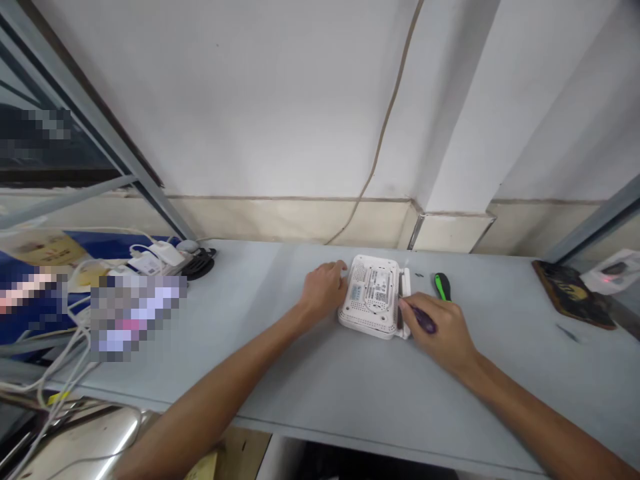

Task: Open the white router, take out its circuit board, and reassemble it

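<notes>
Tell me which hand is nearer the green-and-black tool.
Your right hand, just on the near side of the tool; your left hand is across the white router.

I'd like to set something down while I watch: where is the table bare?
The table is bare between the black object and left hand, between the green tool and dark board, and in front between the forearms. Crowded: around the white device and right hand, and among the white plugs.
</notes>
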{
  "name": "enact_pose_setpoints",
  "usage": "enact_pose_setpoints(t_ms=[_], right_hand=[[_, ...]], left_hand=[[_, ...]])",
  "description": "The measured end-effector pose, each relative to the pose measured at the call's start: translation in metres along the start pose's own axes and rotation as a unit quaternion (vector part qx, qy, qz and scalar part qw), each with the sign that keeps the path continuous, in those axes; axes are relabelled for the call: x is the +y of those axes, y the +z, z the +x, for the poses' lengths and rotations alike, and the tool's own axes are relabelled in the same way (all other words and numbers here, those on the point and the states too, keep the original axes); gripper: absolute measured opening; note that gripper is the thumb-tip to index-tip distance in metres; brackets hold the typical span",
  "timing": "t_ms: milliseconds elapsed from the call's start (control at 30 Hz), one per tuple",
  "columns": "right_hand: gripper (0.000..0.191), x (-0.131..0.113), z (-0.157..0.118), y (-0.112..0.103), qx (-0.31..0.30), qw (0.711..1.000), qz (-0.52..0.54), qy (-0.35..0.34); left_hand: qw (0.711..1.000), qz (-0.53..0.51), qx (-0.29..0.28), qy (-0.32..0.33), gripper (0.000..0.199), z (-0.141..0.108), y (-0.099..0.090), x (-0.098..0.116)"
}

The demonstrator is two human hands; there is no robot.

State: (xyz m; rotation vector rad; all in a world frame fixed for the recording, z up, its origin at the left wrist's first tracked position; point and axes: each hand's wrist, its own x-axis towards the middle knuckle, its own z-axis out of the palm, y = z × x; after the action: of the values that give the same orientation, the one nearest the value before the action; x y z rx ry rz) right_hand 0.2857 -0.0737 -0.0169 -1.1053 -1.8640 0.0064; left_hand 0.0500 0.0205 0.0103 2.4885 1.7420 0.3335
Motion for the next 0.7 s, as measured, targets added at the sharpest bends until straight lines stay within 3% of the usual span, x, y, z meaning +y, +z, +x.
enact_pose_setpoints(t_ms=[167,367,533,700], right_hand=[[0.034,0.007,0.010,-0.010,0.009,0.986,0.065,0.151],[0.038,0.030,0.017,-0.014,-0.003,0.932,0.196,0.305],[0.037,0.033,0.017,-0.011,-0.008,0.924,0.208,0.321],[0.038,0.023,0.022,-0.016,0.056,0.937,0.213,0.269]], left_hand=[[0.978,-0.041,0.020,0.203,0.058,0.010,0.013,-0.020],[0.962,-0.019,0.008,0.272,0.055,0.017,0.018,-0.034],[0.953,0.144,0.037,0.264,0.050,0.004,-0.002,-0.019],[0.937,0.227,0.048,0.263,0.037,-0.007,-0.017,0.000]])
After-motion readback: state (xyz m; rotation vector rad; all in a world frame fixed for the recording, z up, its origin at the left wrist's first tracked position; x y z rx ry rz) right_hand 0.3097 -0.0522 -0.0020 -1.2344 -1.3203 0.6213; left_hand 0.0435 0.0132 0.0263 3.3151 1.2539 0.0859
